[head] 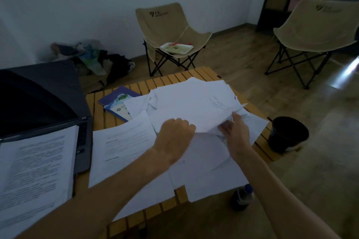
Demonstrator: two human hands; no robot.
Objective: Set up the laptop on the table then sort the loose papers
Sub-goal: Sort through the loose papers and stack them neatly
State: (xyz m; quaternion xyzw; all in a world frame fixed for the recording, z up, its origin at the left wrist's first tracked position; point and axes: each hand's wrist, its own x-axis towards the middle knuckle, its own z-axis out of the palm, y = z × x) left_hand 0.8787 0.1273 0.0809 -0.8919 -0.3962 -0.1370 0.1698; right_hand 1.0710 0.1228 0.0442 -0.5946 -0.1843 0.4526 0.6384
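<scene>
An open dark laptop (38, 93) stands at the left of the slatted wooden table (101, 110), with printed sheets (37, 165) lying over its keyboard. Loose white papers (194, 101) cover the middle and right of the table. My left hand (174, 136) grips the near edge of a raised bunch of sheets, fingers curled round it. My right hand (236, 132) reaches under the same lifted bunch on its right side and holds it there. A printed page (120, 149) lies flat between the laptop and my hands.
A blue booklet (118, 103) lies at the table's far side, partly under papers. A dark bucket (287, 134) and a capped bottle (242, 198) stand on the floor to the right. Two beige folding chairs (171, 31) (318, 29) stand beyond the table; bags (93, 58) lie by the wall.
</scene>
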